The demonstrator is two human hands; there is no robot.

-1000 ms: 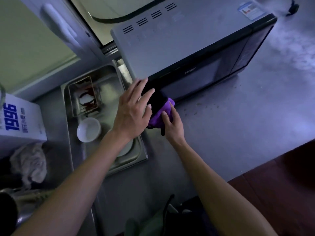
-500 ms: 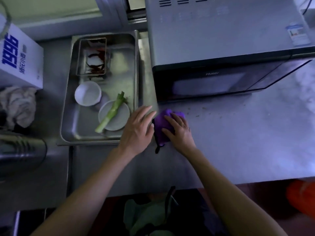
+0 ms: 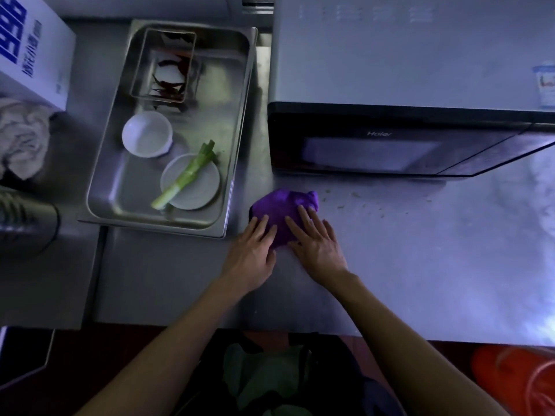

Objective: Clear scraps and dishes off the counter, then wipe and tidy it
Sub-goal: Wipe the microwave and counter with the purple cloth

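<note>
A purple cloth [image 3: 282, 210] lies bunched on the steel counter [image 3: 420, 250] just in front of the microwave's left corner. My left hand [image 3: 250, 253] rests flat with its fingertips on the cloth's left edge. My right hand [image 3: 316, 240] presses flat on the cloth's right side, fingers straight. Small scraps [image 3: 357, 202] are scattered on the counter to the right of the cloth. A steel tray [image 3: 240, 127] at the left holds a white bowl [image 3: 147, 133], a white plate [image 3: 195, 184] with a green onion stalk [image 3: 183, 175] across it, and a small container [image 3: 163, 64] with dark peelings.
A grey microwave [image 3: 405, 85] with a dark door stands at the back right. A white box with blue print [image 3: 30, 52] and a crumpled rag [image 3: 22, 136] sit at the far left, by a steel pot [image 3: 24, 217]. An orange object [image 3: 513, 379] lies below the counter edge.
Both hands brought the purple cloth down from the microwave's front corner onto the counter and now press it flat. The view has swung to look straight down.
</note>
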